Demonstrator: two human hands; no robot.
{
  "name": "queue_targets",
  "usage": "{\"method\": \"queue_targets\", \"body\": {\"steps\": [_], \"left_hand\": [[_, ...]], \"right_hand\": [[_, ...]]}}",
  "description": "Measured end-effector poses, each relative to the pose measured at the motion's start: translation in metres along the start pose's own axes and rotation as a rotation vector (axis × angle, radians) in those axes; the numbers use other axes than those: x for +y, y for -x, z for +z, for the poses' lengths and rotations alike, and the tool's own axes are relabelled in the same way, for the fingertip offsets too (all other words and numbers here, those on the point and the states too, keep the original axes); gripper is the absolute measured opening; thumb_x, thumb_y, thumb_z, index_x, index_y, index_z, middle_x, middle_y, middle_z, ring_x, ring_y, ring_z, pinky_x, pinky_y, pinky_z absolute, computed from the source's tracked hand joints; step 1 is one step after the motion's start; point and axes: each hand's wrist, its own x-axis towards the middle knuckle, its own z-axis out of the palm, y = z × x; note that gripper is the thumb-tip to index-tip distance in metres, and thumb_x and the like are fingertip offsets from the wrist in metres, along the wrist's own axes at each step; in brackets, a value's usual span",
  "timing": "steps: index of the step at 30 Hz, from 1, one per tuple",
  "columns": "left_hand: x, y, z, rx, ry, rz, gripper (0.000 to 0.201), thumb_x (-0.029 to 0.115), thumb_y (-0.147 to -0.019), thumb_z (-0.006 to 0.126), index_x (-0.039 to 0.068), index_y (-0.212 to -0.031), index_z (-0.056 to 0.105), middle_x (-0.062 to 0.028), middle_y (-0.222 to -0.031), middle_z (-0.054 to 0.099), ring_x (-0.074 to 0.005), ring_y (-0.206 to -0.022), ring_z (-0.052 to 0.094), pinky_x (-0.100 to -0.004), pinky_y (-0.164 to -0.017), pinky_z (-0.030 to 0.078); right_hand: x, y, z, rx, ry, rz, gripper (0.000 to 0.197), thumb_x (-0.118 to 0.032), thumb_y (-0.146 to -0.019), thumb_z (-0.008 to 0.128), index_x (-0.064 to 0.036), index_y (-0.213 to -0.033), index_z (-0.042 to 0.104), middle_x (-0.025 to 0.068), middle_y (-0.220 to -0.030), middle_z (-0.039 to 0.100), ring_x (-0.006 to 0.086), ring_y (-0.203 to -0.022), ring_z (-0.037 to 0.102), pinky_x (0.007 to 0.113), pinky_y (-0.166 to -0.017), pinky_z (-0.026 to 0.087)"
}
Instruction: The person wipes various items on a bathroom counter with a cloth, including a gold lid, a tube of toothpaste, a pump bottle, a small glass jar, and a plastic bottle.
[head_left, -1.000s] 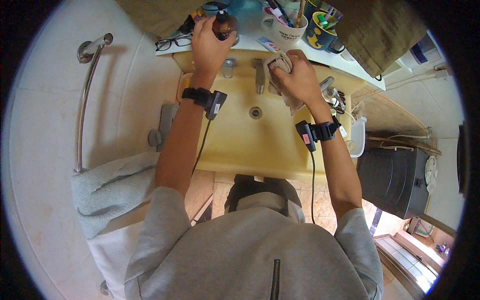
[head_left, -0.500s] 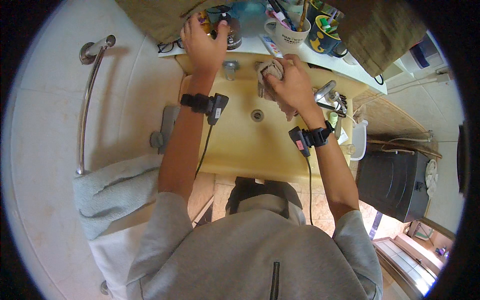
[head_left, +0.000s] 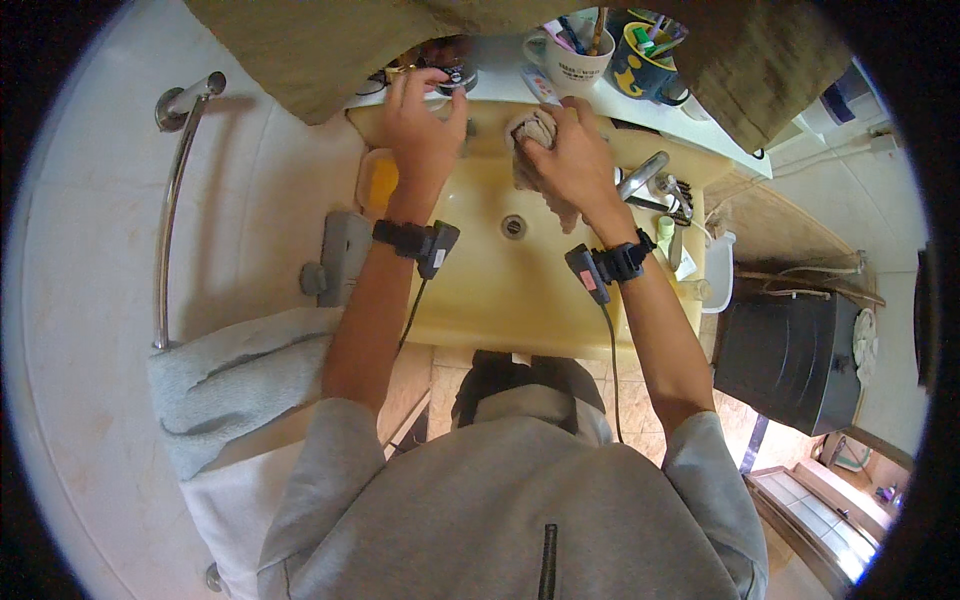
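Left hand (head_left: 425, 135): hovering, digits spread, near brown bottle (head_left: 453, 52).
Right hand (head_left: 580, 160): pinching beige cloth (head_left: 534, 127).
Cloth: ideally keeping gathered.

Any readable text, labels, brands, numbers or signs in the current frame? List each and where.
White mug: dark lettering on its side, soft; not quoted.
Left-wrist device: white label, too small to read.
Right-wrist device: pink label, too small to read.
Tube left of the mug: markings too blurred to read.
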Motion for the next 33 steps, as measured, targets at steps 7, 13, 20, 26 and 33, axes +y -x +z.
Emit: {"method": "queue_targets", "body": {"steps": [7,13,20,26,33], "left_hand": [[0.008,0.024,0.009,-0.160,-0.042,0.051,0.026,0.010,-0.077,0.071,0.007,-0.102,0.065,-0.0105,-0.101,0.065,-0.0276,-0.095,0.062,-0.0376,-0.081,0.049],[0.016,0.033,0.012,-0.351,0.033,-0.007,0.030,0.007,-0.082,0.066,0.008,-0.112,0.064,-0.0133,-0.106,0.065,-0.0283,-0.095,0.064,-0.0368,-0.081,0.051],[0.014,0.035,0.018,-0.406,0.107,-0.056,0.030,0.001,-0.087,0.059,0.007,-0.116,0.064,-0.0143,-0.110,0.065,-0.0267,-0.094,0.066,-0.0330,-0.079,0.053],[0.010,0.048,0.017,-0.429,0.345,-0.342,0.025,0.012,-0.094,0.055,0.006,-0.116,0.064,-0.0172,-0.113,0.066,-0.0303,-0.101,0.064,-0.0370,-0.085,0.050],[0.062,0.099,-0.045,-0.494,0.542,-0.463,0.038,0.020,-0.098,0.057,-0.002,-0.128,0.056,-0.0162,-0.124,0.063,-0.0215,-0.113,0.061,-0.0349,-0.097,0.047]], "right_hand": [[-0.005,0.006,0.000,0.029,0.003,-0.008,0.053,-0.030,-0.079,0.068,-0.0023,-0.123,0.059,0.0246,-0.135,0.047,0.0444,-0.101,0.063,0.048,-0.088,0.054],[-0.007,0.007,0.002,0.042,-0.029,0.010,0.051,-0.029,-0.079,0.068,-0.0016,-0.121,0.061,0.0247,-0.130,0.050,0.0444,-0.098,0.064,0.048,-0.085,0.055],[-0.002,-0.004,0.013,0.050,-0.074,-0.034,0.052,-0.031,-0.080,0.068,-0.0039,-0.124,0.062,0.0229,-0.129,0.052,0.0417,-0.104,0.062,0.047,-0.089,0.053],[-0.005,-0.004,0.018,0.064,-0.072,-0.067,0.056,-0.032,-0.079,0.070,-0.0018,-0.126,0.059,0.0244,-0.132,0.050,0.0429,-0.104,0.061,0.046,-0.090,0.051],[0.004,0.060,-0.009,-0.023,-0.658,0.126,0.050,-0.038,-0.090,0.066,-0.0011,-0.122,0.056,0.0156,-0.115,0.063,0.0272,-0.099,0.065,0.040,-0.089,0.052]]}}
